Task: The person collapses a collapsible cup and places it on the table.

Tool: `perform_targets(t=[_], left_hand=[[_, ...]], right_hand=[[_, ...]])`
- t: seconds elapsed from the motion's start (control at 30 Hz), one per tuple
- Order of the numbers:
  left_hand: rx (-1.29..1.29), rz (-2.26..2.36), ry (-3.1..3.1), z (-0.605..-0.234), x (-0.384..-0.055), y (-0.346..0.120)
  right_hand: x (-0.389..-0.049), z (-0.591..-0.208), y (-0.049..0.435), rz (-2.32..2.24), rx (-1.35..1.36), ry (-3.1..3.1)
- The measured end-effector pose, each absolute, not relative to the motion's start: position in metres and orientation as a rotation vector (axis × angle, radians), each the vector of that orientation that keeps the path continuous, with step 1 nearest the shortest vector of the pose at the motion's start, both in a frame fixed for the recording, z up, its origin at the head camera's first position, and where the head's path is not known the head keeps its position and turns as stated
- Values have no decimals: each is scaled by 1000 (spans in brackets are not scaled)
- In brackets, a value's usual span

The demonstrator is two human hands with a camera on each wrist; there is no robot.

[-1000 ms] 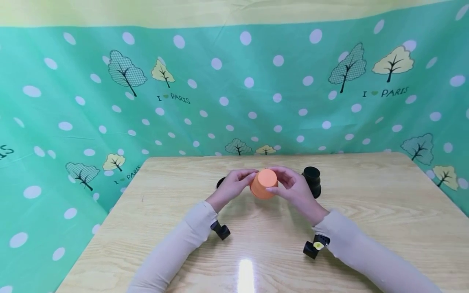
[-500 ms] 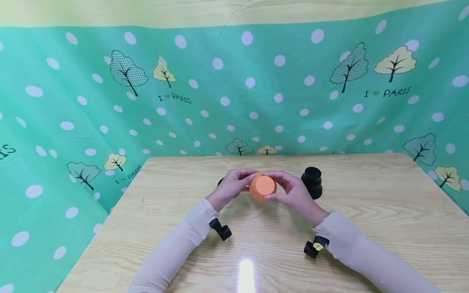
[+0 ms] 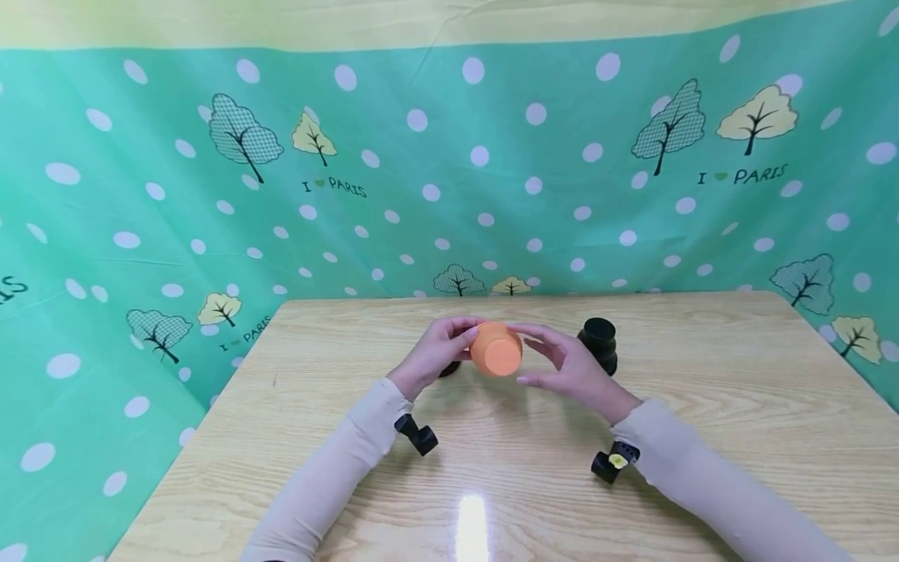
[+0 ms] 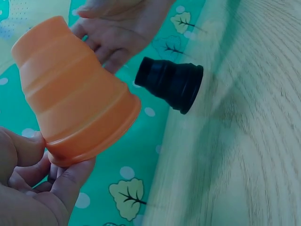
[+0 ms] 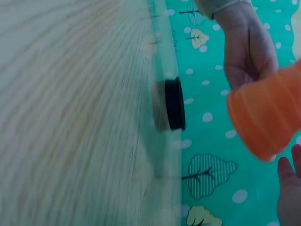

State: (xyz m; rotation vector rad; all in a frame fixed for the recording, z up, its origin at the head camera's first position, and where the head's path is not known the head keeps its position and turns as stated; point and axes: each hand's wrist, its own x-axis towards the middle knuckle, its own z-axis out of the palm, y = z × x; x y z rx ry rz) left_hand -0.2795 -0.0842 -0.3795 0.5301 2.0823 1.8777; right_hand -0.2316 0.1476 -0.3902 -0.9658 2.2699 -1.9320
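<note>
An orange collapsible cup (image 3: 497, 351), drawn out into stepped rings, hangs above the table with its narrow base turned toward the head camera. My left hand (image 3: 435, 351) pinches its wide rim between thumb and fingers, plain in the left wrist view, where the cup (image 4: 77, 94) is large. Beside the cup's right side is my right hand (image 3: 572, 371), thumb and fingers spread and holding nothing. A gap separates its fingers from the cup in the right wrist view; in the head view the index fingertip is close to the cup, and contact is unclear.
A black stepped cup (image 3: 598, 343) stands narrow end up on the wooden table (image 3: 702, 437), behind my right hand. A low black round piece (image 5: 175, 104) sits on the left, mostly hidden by my left hand in the head view. A green patterned cloth (image 3: 393, 156) hangs behind.
My right thumb and fingers have come off the orange cup and moved a little right. The cup has shifted slightly left with my left hand, its base turning toward the head camera.
</note>
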Motion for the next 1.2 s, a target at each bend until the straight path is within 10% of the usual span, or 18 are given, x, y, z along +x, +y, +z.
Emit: perform_targets(t=[1.2], left_hand=[[740, 1877, 2163, -378, -264, -78]], right_hand=[[-240, -386, 139, -2104, -467, 2173]])
